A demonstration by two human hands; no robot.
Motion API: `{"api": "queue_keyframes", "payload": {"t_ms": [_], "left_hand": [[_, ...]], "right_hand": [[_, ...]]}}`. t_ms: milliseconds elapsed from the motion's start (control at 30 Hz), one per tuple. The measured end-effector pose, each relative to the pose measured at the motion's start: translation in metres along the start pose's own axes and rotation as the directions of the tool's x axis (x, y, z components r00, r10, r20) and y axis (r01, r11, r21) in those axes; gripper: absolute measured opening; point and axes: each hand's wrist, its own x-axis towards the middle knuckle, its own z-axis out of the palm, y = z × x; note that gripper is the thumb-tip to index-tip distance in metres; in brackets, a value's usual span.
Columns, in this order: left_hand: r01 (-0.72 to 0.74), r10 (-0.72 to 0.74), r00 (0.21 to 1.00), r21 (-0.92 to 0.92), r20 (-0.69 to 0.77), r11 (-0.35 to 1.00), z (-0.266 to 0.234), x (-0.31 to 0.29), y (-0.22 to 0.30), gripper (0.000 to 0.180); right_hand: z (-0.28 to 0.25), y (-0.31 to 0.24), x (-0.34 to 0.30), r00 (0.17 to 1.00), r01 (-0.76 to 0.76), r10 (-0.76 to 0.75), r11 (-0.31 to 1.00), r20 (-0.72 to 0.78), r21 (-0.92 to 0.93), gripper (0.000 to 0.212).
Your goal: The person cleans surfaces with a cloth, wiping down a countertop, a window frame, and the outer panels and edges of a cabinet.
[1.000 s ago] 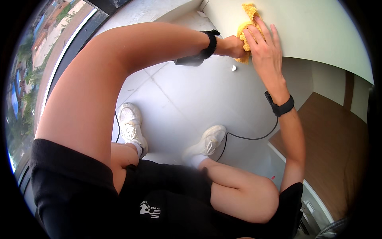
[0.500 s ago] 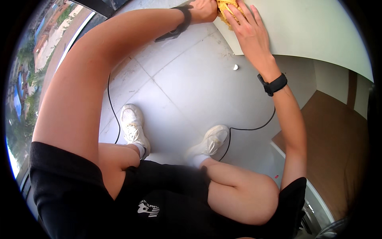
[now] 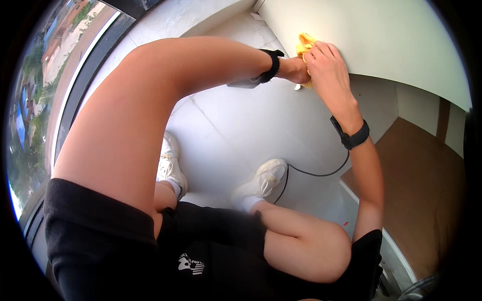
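Observation:
A bunched yellow cloth [image 3: 303, 44] is at the lower edge of a pale panel [image 3: 391, 40], between my two hands. My left hand [image 3: 295, 70] is closed on the cloth's near side, its wrist bent towards the panel. From the right, my right hand [image 3: 329, 67] grips the same cloth with curled fingers. Parts of the cloth stick out above and below the hands, and the rest is hidden by them. Each wrist wears a black band.
Light tiles make up the floor [image 3: 221, 125], where my white shoes [image 3: 268, 175] stand. A black cable [image 3: 321, 175] curves beside the right shoe. Below the panel, at the right, lies a brown board [image 3: 416, 185]. A window [image 3: 50, 75] runs along the left, and a small white piece [image 3: 297, 87] lies near the hands.
Both hands and the cloth have come nearer to me and to the right, down to the panel's edge. My right fingers, spread over the cloth before, are now curled on it.

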Motion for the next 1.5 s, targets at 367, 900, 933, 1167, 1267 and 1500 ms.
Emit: {"api": "queue_keyframes", "payload": {"t_ms": [367, 900, 933, 1167, 1267, 1500], "left_hand": [[-0.109, -0.031, 0.959, 0.464, 0.283, 0.879, -0.076, 0.022, 0.062, 0.018], [0.107, 0.458, 0.865, 0.967, -0.204, 0.230, -0.235, 0.042, 0.114, 0.027], [0.095, 0.426, 0.881, 0.960, -0.204, 0.262, -0.228, 0.037, 0.107, 0.027], [-0.237, 0.053, 0.971, 0.909, 0.233, 0.344, -0.172, 0.014, 0.005, 0.020], [-0.283, 0.092, 0.959, 0.874, 0.269, 0.396, -0.138, 0.026, -0.008, 0.019], [-0.228, 0.371, 0.928, 0.833, 0.030, 0.503, -0.177, 0.028, 0.090, 0.022]], "right_hand": [[-0.073, 0.021, 0.002, 0.987, -0.030, 0.033, 0.999, -0.160, 0.021, 0.020], [-0.107, 0.078, 0.020, 0.841, -0.286, -0.205, 0.618, -0.501, -0.732, 0.032], [-0.100, 0.070, 0.022, 0.844, -0.290, -0.212, 0.593, -0.493, -0.751, 0.031], [-0.022, 0.014, 0.015, 0.925, -0.142, 0.027, 0.950, -0.379, -0.279, 0.031], [0.031, 0.018, -0.012, 0.966, -0.115, 0.023, 0.930, -0.258, -0.348, 0.032], [-0.045, 0.021, -0.010, 0.904, -0.306, 0.151, 0.881, -0.399, -0.361, 0.041]]}}
